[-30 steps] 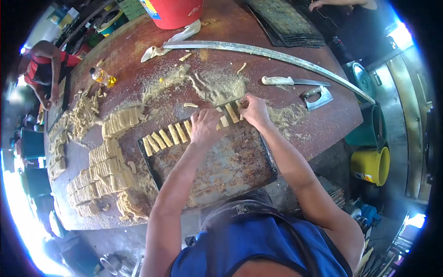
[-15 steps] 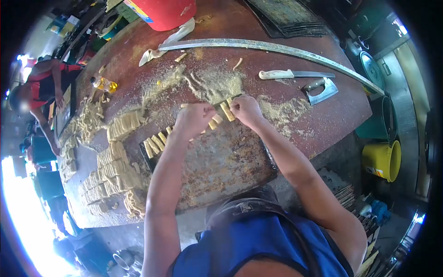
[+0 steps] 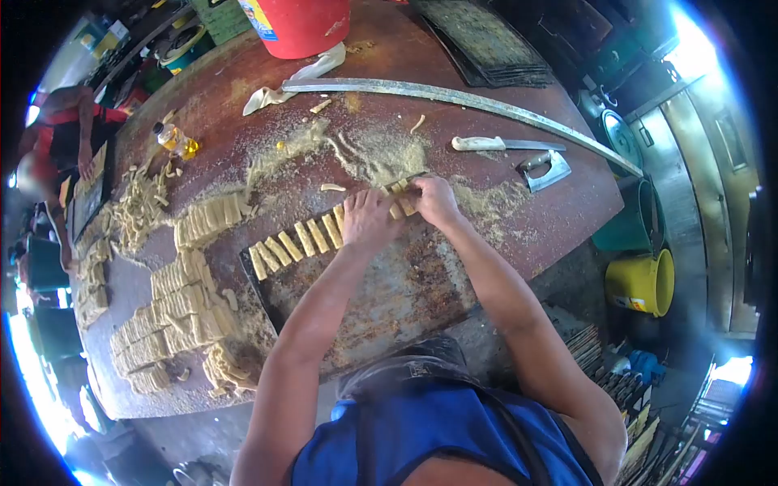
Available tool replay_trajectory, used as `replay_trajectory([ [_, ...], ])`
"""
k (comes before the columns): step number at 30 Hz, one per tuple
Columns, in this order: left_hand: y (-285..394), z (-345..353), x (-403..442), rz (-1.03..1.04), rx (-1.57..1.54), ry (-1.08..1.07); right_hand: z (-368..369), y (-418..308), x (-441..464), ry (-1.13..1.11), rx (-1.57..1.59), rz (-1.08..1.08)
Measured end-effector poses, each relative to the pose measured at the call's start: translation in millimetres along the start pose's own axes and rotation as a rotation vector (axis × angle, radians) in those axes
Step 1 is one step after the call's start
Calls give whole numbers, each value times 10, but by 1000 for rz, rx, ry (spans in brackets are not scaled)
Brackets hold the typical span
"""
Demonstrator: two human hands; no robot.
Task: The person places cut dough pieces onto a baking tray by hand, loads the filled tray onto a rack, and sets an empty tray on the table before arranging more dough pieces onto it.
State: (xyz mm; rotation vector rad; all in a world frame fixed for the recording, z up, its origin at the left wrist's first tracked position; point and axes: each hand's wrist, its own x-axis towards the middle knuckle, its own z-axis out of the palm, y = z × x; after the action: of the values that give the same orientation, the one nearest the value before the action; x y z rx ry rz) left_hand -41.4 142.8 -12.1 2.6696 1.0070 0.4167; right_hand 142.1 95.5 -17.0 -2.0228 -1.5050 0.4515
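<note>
Dough strips (image 3: 305, 239), lying along the far edge of the tray (image 3: 381, 292), ten to one o'clock; probably handling light, soft, easily dented, calling for gentle mid-length hold. Holding left hand (image 3: 371, 220) and right hand (image 3: 438, 201) near one o'clock, fingers bent; impossible to tell whether pinching.

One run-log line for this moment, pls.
left hand: over dough strips | right hand: at row's right end | metal tray: strips along far edge | white-handled knife: lying on table
</note>
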Motion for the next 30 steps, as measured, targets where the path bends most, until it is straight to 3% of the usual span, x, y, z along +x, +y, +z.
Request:
replay_trajectory([
  [9,221,130,95,-55,-8,13,52,230,70,-27,81,-43],
  [13,221,51,121,-102,51,-90,12,225,82,-23,91,-55],
  [15,284,-84,169,-169,43,-252,-2,235,72,54,-109,-155],
  [16,281,-100,137,-176,11,-247,-98,63,89,-101,-96,-12],
  [18,247,-206,-36,-106,48,-118,-210,-65,11,-87,-149,-59],
  [20,10,-465,-392,-106,-2,-3,-262,-124,-97,154,23,-263],
  [21,-84,-558,-524,-30,-75,113,-222,-142,-132,143,36,-290],
  [23,-415,-779,-1072,-136,-70,279,-170,-213,-236,-73,36,-15],
  [24,-580,-962,-1413,-220,-130,316,-58,-355,-326,-44,38,-40],
  [25,-745,-1172,-1734,-210,10,415,94,-589,-442,-12,38,-63],
  [26,-971,-1292,-2063,-274,-119,434,179,-1017,-594,-51,102,33],
  [27,-1164,-1446,-2397,-363,-69,396,441,-1164,-688,-29,139,-117],
  [28,-1428,-1429,-2794,-425,-48,448,561,-1629,-886,-141,167,-82],
  [30,-1548,-1797,-3441,-693,-65,325,886,-2376,-1216,-521,160,-51],
])
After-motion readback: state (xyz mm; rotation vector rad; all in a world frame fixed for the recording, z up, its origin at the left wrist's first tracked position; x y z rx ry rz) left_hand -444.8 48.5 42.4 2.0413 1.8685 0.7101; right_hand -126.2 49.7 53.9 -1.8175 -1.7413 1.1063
